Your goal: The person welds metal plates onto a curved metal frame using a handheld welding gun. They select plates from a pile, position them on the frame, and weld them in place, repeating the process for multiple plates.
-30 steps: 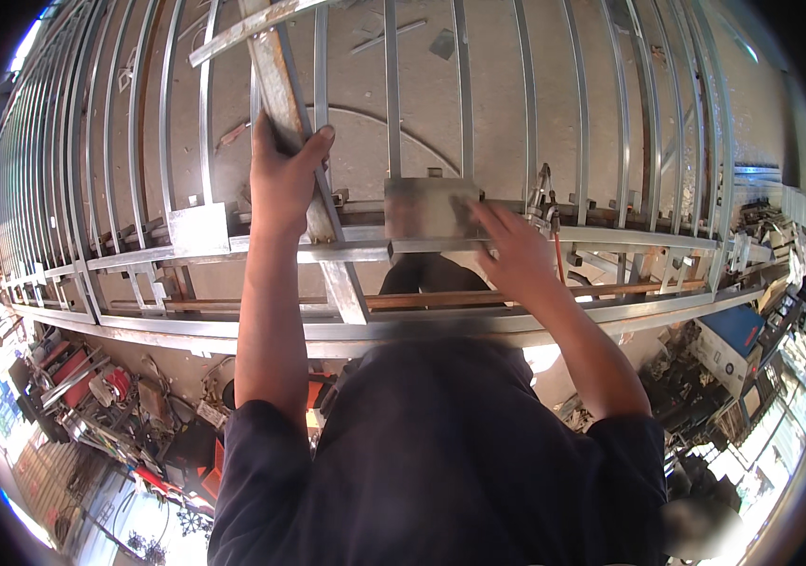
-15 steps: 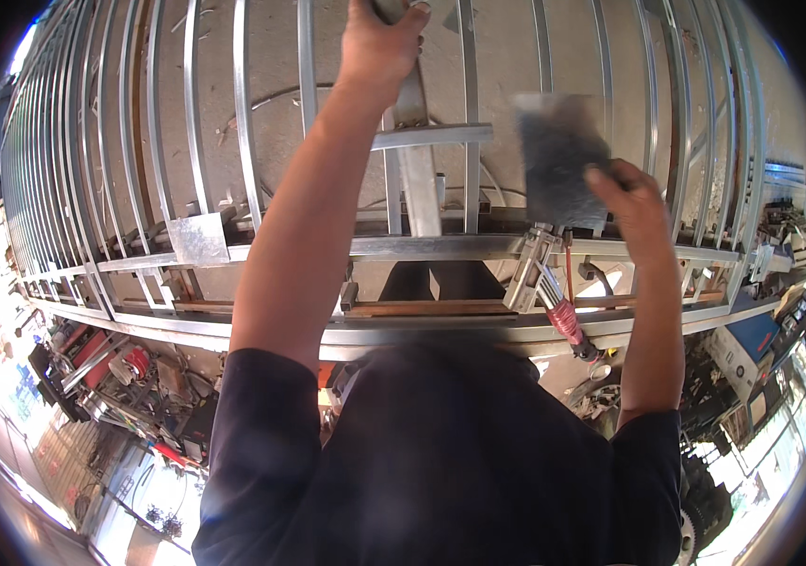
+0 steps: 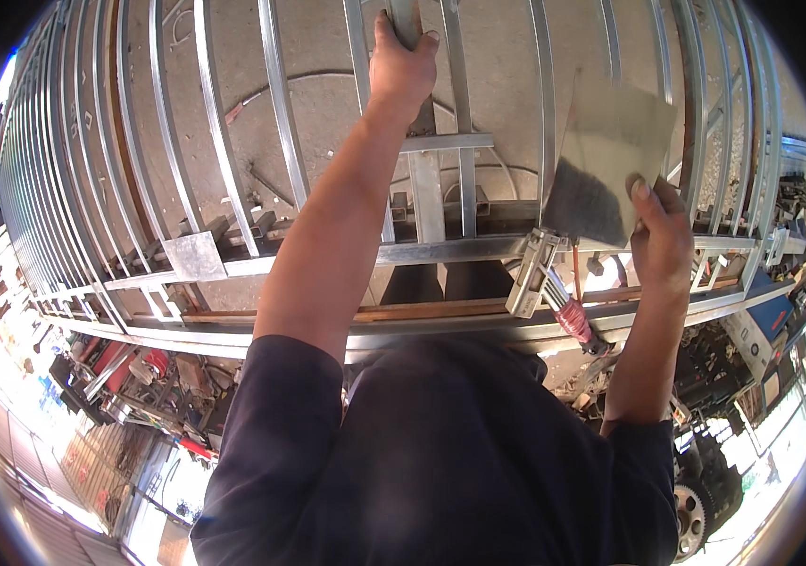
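My left hand [image 3: 405, 75] is stretched far forward, its fingers wrapped round a wide flat metal bar [image 3: 429, 198]. The bar runs lengthwise between the narrower tubes of a metal frame [image 3: 478, 249], and a short metal strip [image 3: 450, 141] crosses it. On the right, my right hand [image 3: 662, 231] pinches a thin rectangular metal sheet [image 3: 606, 170] by its near right edge, thumb on top. This sheet is tilted above the frame, half shiny and half in shadow. Just below its near edge, a metal clamp-like tool [image 3: 554, 292] with a red-wrapped handle rests across the frame rails.
A small square metal plate [image 3: 195, 257] lies on the frame at the left. Many parallel metal tubes [image 3: 224, 141] span the floor. A cable [image 3: 318, 75] loops beneath them. Tools and scrap [image 3: 148, 377] lie behind at the left, with a toothed gear wheel [image 3: 690, 509] at the lower right.
My right hand has moved a little right and nearer, tilting the sheet so that its far part catches light. My left hand sits slightly lower and farther right in the view, which has itself shifted.
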`<state>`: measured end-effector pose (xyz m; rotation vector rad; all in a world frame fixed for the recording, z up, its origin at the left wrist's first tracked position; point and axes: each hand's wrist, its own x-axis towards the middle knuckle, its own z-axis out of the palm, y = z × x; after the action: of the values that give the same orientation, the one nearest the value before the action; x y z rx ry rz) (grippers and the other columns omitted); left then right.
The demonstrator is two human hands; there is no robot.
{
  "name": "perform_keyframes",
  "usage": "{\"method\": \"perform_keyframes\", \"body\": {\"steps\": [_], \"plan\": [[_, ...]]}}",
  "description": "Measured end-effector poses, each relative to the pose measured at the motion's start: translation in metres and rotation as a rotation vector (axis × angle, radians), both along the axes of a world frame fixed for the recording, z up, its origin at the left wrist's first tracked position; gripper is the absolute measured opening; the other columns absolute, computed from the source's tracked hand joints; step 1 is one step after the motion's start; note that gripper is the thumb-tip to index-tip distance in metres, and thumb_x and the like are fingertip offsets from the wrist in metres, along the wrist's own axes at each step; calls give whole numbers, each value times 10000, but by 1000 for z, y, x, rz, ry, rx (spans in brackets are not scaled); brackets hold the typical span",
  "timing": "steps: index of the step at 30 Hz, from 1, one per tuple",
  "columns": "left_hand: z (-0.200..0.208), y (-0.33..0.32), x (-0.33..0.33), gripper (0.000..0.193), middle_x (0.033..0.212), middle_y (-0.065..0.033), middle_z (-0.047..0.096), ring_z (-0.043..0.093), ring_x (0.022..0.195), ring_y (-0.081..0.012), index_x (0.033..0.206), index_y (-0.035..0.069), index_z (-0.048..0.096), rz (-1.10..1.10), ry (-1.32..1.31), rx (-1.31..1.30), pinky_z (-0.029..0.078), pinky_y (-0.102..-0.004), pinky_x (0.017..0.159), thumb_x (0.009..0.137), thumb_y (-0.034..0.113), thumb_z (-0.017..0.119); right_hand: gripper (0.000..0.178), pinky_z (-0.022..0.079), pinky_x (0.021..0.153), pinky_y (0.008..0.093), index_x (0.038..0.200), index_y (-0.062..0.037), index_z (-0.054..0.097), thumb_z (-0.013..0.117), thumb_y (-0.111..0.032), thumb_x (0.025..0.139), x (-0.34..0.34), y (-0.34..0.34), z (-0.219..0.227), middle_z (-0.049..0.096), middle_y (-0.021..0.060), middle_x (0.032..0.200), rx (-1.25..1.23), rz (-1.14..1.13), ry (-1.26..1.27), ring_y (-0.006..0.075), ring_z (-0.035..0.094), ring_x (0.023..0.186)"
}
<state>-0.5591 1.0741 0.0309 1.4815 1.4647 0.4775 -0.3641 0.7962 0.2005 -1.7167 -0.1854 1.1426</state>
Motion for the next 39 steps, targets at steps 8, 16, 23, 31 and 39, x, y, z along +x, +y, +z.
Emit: {"method": "perform_keyframes", "body": {"steps": [8,16,23,31,39], "plan": [[31,-7,5,814,1288,-326,616,605,1198,-486,1572,11,245,-42,140,-1,500,-501,1011,940,303,665,328,286,573,197,1100,-54,685,748,-338,950,4,84,9,505,-99,769,69,-7,-11,6,417,656],[35,-11,1,830,1359,-337,556,591,1223,-488,1576,12,245,-37,135,95,499,-519,1013,941,314,686,599,443,993,337,1384,11,590,745,-345,927,30,229,-15,657,98,1272,180,114,-107,197,598,1136],[77,92,-16,785,1456,-259,514,593,1256,-420,1546,23,359,-223,-57,665,485,-484,1060,928,325,738,404,541,743,329,1230,45,625,717,-215,934,75,413,-97,687,112,966,378,301,-756,182,663,822],[34,294,54,545,1199,-153,672,676,1072,-222,1294,-68,567,40,-659,-528,573,-389,943,903,245,785,468,531,772,315,1299,-2,658,759,-259,920,37,481,-129,693,32,997,131,384,-401,133,615,864],[-9,320,63,110,839,-101,721,681,693,-212,927,7,694,-43,-623,-629,580,-373,625,904,109,727,794,539,852,372,1500,-11,467,829,-287,850,34,468,-126,710,120,1090,56,524,-859,207,672,973]]}}
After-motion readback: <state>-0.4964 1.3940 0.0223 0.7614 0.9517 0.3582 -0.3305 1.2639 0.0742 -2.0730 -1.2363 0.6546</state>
